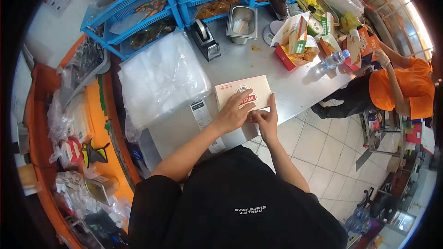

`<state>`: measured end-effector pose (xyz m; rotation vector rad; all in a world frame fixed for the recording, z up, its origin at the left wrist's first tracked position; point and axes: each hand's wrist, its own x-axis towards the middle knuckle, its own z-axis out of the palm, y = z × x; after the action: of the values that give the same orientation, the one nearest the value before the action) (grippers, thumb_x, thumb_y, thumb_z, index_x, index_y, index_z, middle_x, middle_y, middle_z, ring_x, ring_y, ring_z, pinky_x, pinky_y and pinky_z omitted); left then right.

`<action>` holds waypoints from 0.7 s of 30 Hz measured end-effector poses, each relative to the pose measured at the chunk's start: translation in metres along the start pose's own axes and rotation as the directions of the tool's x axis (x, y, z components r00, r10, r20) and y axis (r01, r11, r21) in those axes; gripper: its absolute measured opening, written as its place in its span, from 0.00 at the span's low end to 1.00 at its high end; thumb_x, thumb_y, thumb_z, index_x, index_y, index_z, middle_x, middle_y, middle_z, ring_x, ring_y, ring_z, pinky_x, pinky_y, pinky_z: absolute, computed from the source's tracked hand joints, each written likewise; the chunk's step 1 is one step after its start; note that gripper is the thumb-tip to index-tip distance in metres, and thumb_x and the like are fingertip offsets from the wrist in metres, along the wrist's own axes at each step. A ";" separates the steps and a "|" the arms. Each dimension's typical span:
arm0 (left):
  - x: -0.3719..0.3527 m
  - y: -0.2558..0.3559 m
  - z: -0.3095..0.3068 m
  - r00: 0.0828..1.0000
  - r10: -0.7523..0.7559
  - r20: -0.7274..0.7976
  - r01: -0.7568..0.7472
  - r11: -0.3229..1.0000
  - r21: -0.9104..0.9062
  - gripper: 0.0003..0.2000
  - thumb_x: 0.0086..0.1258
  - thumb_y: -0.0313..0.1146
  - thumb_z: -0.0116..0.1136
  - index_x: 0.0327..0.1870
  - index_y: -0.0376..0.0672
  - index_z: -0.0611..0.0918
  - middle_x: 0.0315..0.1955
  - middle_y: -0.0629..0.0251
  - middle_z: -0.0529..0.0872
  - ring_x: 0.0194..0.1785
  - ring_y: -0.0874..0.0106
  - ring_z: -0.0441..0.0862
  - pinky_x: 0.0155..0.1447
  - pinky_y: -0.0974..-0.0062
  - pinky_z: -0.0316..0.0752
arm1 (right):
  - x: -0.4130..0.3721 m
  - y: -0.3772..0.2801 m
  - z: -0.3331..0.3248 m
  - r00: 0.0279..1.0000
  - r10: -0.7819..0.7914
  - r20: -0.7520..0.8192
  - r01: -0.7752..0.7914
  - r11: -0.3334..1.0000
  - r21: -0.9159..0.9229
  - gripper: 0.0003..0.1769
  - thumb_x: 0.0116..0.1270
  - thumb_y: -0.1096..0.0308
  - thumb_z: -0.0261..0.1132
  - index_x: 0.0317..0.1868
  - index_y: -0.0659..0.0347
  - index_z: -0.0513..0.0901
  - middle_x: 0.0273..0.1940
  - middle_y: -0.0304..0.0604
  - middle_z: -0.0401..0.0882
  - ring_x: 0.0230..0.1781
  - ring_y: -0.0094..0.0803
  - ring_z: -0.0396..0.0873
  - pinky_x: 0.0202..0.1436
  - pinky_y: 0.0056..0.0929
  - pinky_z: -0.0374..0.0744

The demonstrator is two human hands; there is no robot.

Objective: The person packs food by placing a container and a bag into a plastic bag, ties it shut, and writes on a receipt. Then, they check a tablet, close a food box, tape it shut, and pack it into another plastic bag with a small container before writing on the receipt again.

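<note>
Black shirt with white lettering (240,203) fills the near foreground; both bare forearms run from it to the near edge of the grey steel counter (295,87).

Left: stack of clear plastic bags (161,76), slumped over the counter's left end. Just right of it, a white printed paper slip (201,113), flat on the steel.

Centre: left hand (233,114) palm down on the near left part of the flat cream cardboard box with a red round logo (240,87), fingers spread and slightly bent, pressing the lid. The box lies closed near the counter's near edge.

Right hand (266,121) at the box's near right edge, fingers together and pointing far. Cannot tell whether they pinch a flap.

Judgement: the near edge is being closed. Best to keep the left palm's weight on so the box does not slide, and work the edge with the fingertips without creasing the card.

Far right: clear plastic water bottle (330,61) lying down; a co-worker's orange sleeve (406,87) beyond, well apart.
</note>
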<state>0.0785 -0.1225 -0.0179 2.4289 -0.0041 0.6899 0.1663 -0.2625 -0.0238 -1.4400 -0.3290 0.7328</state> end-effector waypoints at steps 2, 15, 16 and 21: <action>0.000 0.001 0.000 1.000 0.009 0.002 -0.009 1.000 -0.008 0.15 0.53 0.26 0.62 0.44 0.41 0.78 0.60 0.51 0.70 0.62 0.51 0.68 0.65 0.59 0.66 | 0.004 0.010 0.001 0.999 -0.026 -0.031 0.024 0.997 -0.069 0.50 0.63 0.84 0.57 0.74 0.54 0.32 0.26 0.43 0.79 0.26 0.26 0.79 0.33 0.26 0.81; 0.008 0.014 0.017 0.999 -0.029 -0.027 0.034 0.973 0.228 0.06 0.52 0.30 0.63 0.26 0.40 0.78 0.49 0.60 0.79 0.58 0.59 0.73 0.61 0.62 0.67 | 0.015 -0.027 -0.062 0.979 -0.168 0.111 0.200 0.733 -0.650 0.45 0.58 0.81 0.56 0.73 0.61 0.43 0.24 0.46 0.81 0.24 0.32 0.81 0.32 0.28 0.79; 0.009 0.015 0.018 0.999 -0.046 -0.003 0.046 0.965 0.256 0.06 0.54 0.29 0.61 0.29 0.40 0.78 0.48 0.60 0.79 0.58 0.60 0.73 0.62 0.61 0.66 | 0.029 -0.029 -0.081 0.969 -0.240 0.065 0.227 0.751 -0.620 0.39 0.59 0.79 0.57 0.70 0.61 0.50 0.22 0.46 0.79 0.21 0.32 0.79 0.30 0.28 0.77; 0.010 0.020 0.000 0.923 -0.320 -0.214 0.344 0.935 0.086 0.08 0.56 0.31 0.63 0.32 0.40 0.77 0.47 0.58 0.79 0.57 0.59 0.73 0.61 0.64 0.67 | 0.096 -0.081 -0.126 0.905 -0.415 0.094 0.396 0.740 -0.544 0.20 0.62 0.79 0.58 0.56 0.65 0.71 0.23 0.42 0.79 0.21 0.24 0.78 0.26 0.21 0.77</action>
<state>0.0844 -0.1372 -0.0022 2.3803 0.5343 0.7858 0.3365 -0.2970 0.0163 -1.8369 -0.8587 0.2487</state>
